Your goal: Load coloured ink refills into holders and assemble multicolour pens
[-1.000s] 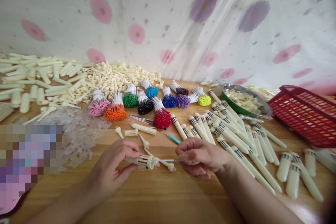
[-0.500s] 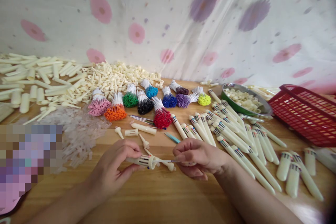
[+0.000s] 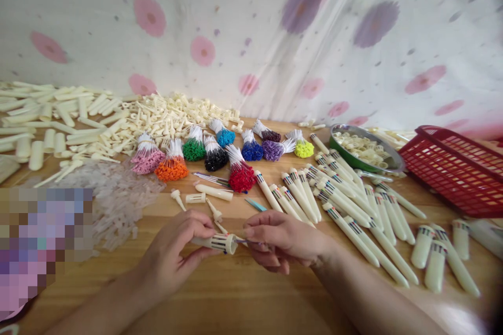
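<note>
My left hand point(image 3: 176, 246) is closed around a cream multicolour pen barrel point(image 3: 216, 242), its slotted, open end pointing right. Coloured bits show in the slots. Close by on the right, my right hand point(image 3: 283, 241) pinches a thin pen refill point(image 3: 244, 241), whose end meets the barrel's open mouth. How far it reaches inside is hidden. Just behind the hands lie a slotted cream collar point(image 3: 195, 198), a cream plunger piece point(image 3: 215, 210), a plain barrel point(image 3: 214, 192) and turquoise tweezers point(image 3: 255, 204). Part of another piece lies behind the barrel.
Bundled refills in several colours, such as red point(image 3: 241, 177) and orange point(image 3: 172, 168), stand mid-table. Finished-looking pens point(image 3: 349, 220) lie right, near a green bowl point(image 3: 341, 154) and red basket point(image 3: 451, 167). Cream parts point(image 3: 165, 115) and clear sleeves point(image 3: 113, 199) are heaped left.
My right hand has moved left toward the barrel. The refill's end, with a gap between hand and barrel before, now shows only a short length at the mouth.
</note>
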`<state>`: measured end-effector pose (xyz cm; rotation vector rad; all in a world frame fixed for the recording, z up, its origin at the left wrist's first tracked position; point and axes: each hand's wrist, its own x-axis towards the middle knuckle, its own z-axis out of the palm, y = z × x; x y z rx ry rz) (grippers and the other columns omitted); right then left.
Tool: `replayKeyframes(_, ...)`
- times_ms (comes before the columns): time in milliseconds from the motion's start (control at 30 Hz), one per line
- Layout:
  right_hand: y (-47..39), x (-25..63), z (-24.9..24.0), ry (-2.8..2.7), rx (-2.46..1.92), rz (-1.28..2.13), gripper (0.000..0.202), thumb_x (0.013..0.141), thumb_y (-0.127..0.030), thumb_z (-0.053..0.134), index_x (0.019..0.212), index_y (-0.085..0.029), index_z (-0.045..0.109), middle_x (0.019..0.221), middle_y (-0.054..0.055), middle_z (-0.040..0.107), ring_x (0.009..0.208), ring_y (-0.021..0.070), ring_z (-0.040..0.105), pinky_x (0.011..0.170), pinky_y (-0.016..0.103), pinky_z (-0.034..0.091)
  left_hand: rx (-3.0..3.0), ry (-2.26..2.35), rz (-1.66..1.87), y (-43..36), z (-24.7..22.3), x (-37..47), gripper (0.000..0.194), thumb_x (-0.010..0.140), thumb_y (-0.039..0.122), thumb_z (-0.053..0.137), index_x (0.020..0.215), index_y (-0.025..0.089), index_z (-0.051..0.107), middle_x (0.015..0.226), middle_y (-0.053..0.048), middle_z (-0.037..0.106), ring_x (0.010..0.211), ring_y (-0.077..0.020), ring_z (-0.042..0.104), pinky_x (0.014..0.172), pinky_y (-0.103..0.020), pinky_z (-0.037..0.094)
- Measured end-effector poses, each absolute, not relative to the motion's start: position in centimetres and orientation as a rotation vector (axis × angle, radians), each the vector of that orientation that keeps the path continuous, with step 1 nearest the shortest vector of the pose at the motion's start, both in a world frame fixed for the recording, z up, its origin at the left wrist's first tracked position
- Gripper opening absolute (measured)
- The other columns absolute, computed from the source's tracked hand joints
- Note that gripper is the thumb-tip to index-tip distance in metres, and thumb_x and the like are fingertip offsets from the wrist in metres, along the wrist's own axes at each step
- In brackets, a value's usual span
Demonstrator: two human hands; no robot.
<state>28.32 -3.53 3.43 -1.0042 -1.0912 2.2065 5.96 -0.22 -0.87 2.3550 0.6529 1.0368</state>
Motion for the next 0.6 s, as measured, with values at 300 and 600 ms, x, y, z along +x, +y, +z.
replayKeyframes(300,-4.7,26.3,3.7,-1.369,-1.308,1.721,0.056,0.076,-0.072,0.037,0.066,-0.017,0.043,0.052,-0.005,0.047,0.041,0.0043,0.044,0.039,0.014,0.034,2.245,0.683,1.022,-0.2,-1.0,6.0,0.021,0.077,0.01,0.059,0.091,0.022,0.052,0.087,-0.001,0.06,0.078,-0.014,0.062,0.07,-0.023,0.048)
replayKeyframes(600,-3.4,29.5,1.7,-2.329,-2.026,0.131,0.017,0.086,-0.031,0.052,0.09,-0.015,0.055,0.084,0.008,0.063,0.076,0.0199,0.059,0.062,0.028,0.041,1.936,0.709,1.003,0.2,-1.4,5.3,0.022,0.076,0.008,0.059,0.089,0.025,0.053,0.089,0.0,0.057,0.084,-0.0124,0.061,0.073,-0.02,0.05)
